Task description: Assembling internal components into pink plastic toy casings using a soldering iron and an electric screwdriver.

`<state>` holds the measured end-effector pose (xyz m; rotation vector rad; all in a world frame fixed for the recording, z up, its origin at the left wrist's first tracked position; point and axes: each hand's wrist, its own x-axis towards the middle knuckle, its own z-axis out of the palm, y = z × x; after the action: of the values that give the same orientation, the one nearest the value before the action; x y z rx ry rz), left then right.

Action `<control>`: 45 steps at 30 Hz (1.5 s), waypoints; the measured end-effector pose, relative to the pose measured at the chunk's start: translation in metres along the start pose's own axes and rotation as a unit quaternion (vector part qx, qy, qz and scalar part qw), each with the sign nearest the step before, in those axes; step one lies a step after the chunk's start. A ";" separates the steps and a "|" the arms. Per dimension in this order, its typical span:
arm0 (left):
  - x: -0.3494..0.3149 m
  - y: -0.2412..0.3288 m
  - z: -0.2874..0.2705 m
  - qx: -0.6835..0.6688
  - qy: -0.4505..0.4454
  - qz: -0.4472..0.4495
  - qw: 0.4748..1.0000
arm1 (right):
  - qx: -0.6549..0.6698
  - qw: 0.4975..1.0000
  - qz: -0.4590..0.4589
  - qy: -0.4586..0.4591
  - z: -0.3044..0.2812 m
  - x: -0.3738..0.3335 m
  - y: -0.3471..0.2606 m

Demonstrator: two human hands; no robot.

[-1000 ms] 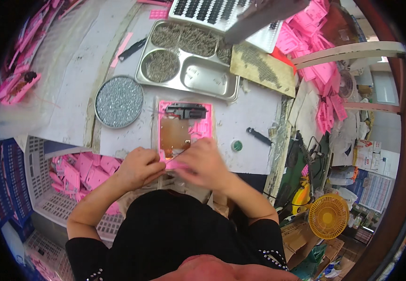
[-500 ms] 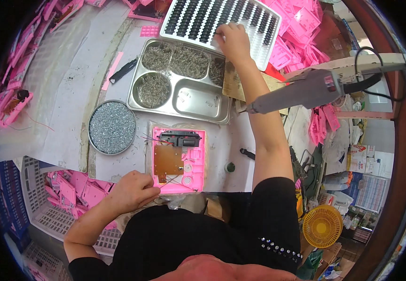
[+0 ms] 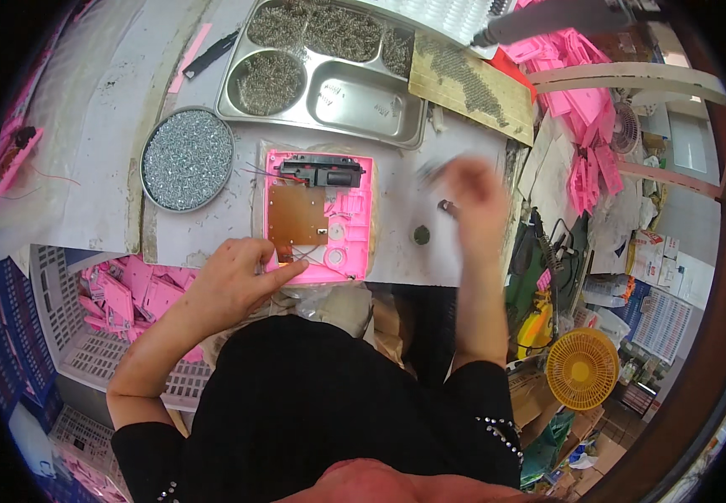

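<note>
A pink plastic housing [image 3: 361, 220] lies open side up on the table, holding a black moulded unit [image 3: 319, 172], a brown circuit board [image 3: 298, 215] and thin wires. My left hand [image 3: 241, 275] is closed on its lower left corner, a finger reaching over the edge near the wires. To the right of the housing, my right hand [image 3: 474, 197] hangs over the table, smeared by motion. A dark blurred shape shows by its fingertips; I cannot make out whether it is held. A small black object lies beside that hand, and a round dark green-topped item [image 3: 421, 235] stands nearby.
A round dish of small silvery pieces [image 3: 187, 159] stands left. Behind is a steel compartment tray [image 3: 317, 127] with small metal parts, beside a board dotted with small pieces [image 3: 472, 84]. A grey tool [image 3: 547, 21] hangs upper right. Pink parts fill a basket [image 3: 70, 356] lower left.
My right hand has come back from the white tray of black parts to the right of the housing. The view has shifted, so the table sits higher. My left hand stays at the housing's corner.
</note>
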<state>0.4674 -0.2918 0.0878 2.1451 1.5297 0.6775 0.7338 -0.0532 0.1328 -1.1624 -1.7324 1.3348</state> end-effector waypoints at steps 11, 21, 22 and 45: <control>0.010 0.014 -0.018 0.001 -0.080 -0.065 0.995 | -0.290 0.907 -0.264 -0.153 0.065 -0.084 0.018; 0.013 0.009 -0.015 -0.018 -0.055 -0.050 0.997 | -0.389 0.841 -0.327 -0.186 0.070 -0.080 0.001; 0.014 0.011 -0.016 -0.018 -0.053 -0.047 0.997 | -0.386 0.841 -0.322 -0.198 0.070 -0.076 -0.003; 0.014 0.008 -0.020 -0.014 -0.068 -0.056 0.996 | -0.424 0.885 -0.189 0.021 -0.040 0.049 0.055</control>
<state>0.4652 -0.2796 0.1101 2.0242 1.5446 0.5025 0.7634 0.0122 0.0892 -1.1587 -2.4413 0.2766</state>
